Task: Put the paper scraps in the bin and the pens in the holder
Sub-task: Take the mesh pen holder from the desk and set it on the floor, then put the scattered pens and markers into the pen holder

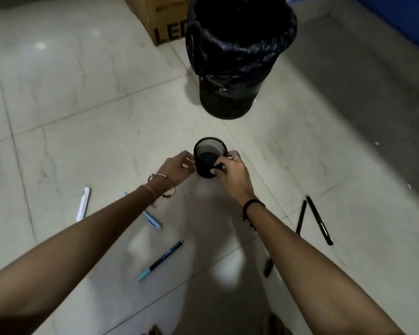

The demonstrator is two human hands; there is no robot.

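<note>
Step in hand: steadying the holder [211,146]; probably placing it before any pen went in; it looked empty
Left hand [177,169]: fingers curled against the holder's left wall, gripping it
Right hand [232,172]: fingers curled round the holder's right wall, gripping it
Bin [237,56]: beyond the holder, apart from it
Pens: all outside the holder; white pen [83,204], pale blue pen [153,220] and teal-tipped pen [162,259] nearer the person, to its left; two black pens [301,216] to its right
Paper scraps: none plainly seen
Next move: likely to free one hand while the other held the holder; pinch the nearest pen by its barrel; drop it in upright
</note>
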